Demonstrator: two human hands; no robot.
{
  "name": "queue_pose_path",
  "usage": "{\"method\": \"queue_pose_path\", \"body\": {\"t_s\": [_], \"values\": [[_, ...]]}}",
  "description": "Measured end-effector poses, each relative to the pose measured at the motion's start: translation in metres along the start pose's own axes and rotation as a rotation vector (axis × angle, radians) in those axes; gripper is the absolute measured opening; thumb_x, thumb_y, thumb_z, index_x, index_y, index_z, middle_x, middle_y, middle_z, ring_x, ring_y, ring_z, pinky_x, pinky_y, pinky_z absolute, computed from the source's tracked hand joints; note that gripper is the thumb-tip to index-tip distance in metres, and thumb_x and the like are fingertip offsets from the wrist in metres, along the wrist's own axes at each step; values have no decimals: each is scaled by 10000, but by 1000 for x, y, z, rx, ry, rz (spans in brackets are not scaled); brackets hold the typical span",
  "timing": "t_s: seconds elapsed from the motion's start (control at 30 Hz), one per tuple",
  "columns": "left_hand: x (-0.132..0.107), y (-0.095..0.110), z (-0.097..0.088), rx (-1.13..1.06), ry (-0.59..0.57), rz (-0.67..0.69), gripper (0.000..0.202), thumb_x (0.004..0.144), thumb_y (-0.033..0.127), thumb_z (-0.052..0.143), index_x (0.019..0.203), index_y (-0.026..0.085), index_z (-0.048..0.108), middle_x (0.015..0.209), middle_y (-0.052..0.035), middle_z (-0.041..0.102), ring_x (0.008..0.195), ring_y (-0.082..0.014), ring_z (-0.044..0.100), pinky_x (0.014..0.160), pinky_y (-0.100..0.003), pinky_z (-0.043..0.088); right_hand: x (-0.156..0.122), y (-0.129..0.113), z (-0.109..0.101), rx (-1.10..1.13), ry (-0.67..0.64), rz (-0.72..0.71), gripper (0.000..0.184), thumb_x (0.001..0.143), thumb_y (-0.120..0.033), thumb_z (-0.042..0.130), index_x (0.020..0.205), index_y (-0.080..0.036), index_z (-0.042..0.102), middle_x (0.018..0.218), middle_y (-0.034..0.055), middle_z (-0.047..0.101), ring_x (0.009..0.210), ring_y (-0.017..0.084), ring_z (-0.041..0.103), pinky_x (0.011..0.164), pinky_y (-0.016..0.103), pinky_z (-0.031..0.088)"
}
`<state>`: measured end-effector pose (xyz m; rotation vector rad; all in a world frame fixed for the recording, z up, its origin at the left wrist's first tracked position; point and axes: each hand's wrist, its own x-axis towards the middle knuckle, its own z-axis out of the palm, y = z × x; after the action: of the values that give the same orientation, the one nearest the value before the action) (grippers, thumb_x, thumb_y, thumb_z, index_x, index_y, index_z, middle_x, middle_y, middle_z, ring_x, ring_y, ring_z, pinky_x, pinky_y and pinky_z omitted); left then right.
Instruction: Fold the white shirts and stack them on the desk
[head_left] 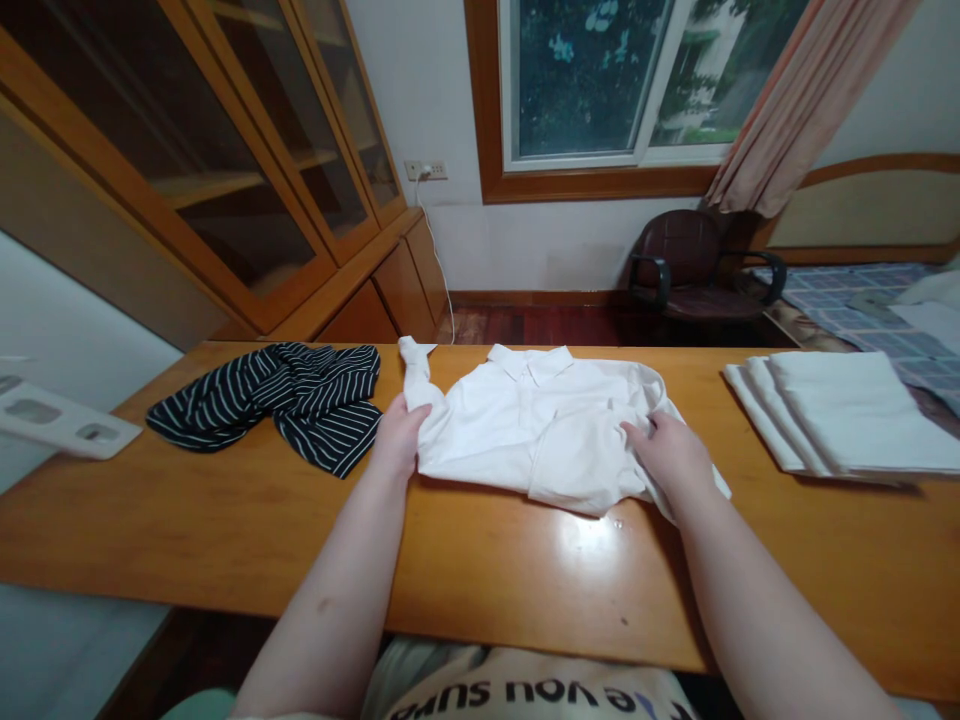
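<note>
Mid-fold, your left hand [401,432] grips the white shirt [540,425] at its left edge and your right hand [670,455] pinches its right side on the tabletop [480,560], calling for an even fold inward.

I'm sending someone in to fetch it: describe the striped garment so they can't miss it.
Start at the long wooden table below the window. On its left part, beside the left hand, lies the striped garment, crumpled. It alone is dark with thin white stripes; the white shirt and folded stack are plain white.
</note>
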<state>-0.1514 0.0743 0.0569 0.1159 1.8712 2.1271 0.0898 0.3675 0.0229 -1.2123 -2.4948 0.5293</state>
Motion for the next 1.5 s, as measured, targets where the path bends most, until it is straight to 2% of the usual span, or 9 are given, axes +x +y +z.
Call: {"method": "queue_pose_path", "body": {"t_s": [0.13, 0.3, 0.63, 0.7, 0.9, 1.03, 1.17, 1.3, 1.5], "values": [[-38, -4, 25, 704, -322, 308, 199, 721, 183, 578, 911, 186, 637, 833, -19, 676, 796, -203, 623, 739, -287, 464, -15, -14, 0, 105, 268, -398, 293, 827, -383, 523, 993, -165, 631, 1042, 154, 643, 1010, 293, 568, 907, 459, 407], [-93, -14, 58, 1338, -780, 661, 144, 792, 153, 485, 798, 199, 622, 795, -37, 632, 843, -206, 582, 779, -316, 435, -41, -36, -1, 393, -48, -748, 231, 876, -304, 511, 1076, -220, 588, 1132, 88, 632, 1072, 211, 568, 935, 377, 439], [-131, -20, 74, 1297, -1137, 623, 293, 826, 334, 545, 1063, 185, 631, 1000, -75, 665, 902, -223, 613, 792, -326, 475, -58, -59, 13, 263, -540, -400, 499, 774, -477, 613, 1195, -211, 567, 986, 56, 683, 766, 190, 625, 687, 294, 452], [-111, -2, 69, 1198, -1073, 576, 286, 884, 326, 457, 1101, 261, 631, 1018, -26, 678, 900, -182, 625, 772, -279, 477, -59, -61, 14, 227, -501, -389, 438, 784, -510, 591, 1110, -218, 615, 1001, 53, 680, 841, 203, 620, 718, 290, 435], [-1, 18, 49, 1528, -220, 544, 532, 829, 213, 503, 1358, 207, 442, 1353, -148, 485, 1180, -314, 497, 962, -441, 395, -59, -67, 20, 118, -482, -457, 343, 885, -469, 459, 756, -215, 649, 872, 25, 643, 781, 151, 584, 680, 250, 378], [50, -4, 47, 1615, -371, 543, 749, 709, 315, 682, 1396, 257, 389, 1522, -151, 216, 1312, -371, 338, 1035, -511, 300, -58, -67, 22, 101, -465, -457, 385, 924, -432, 393, 726, -210, 638, 864, 23, 631, 786, 142, 573, 654, 242, 358], [60, -20, 49, 1437, -530, 578, 295, 805, 309, 529, 1066, 251, 654, 1374, -81, 488, 1322, -308, 338, 1088, -543, 173, -54, -64, 18, 103, -479, -539, 378, 920, -451, 396, 773, -206, 643, 869, 35, 634, 777, 151, 570, 676, 258, 381], [51, -15, 39, 1092, -546, 565, 258, 828, 291, 415, 864, 185, 648, 895, -52, 676, 938, -224, 593, 952, -433, 396, -44, -53, 12, 167, -560, -754, 352, 926, -411, 398, 979, -208, 681, 1088, 68, 652, 1044, 200, 550, 916, 332, 375], [25, 29, -7, 505, -432, 123, 278, 689, 342, 614, 889, 149, 623, 730, -7, 620, 638, -153, 570, 577, -251, 466, -39, -45, 23, -9, -616, -675, 445, 917, -381, 390, 1343, -296, 489, 1484, 30, 333, 1378, 246, 249, 1104, 464, 156]]}}
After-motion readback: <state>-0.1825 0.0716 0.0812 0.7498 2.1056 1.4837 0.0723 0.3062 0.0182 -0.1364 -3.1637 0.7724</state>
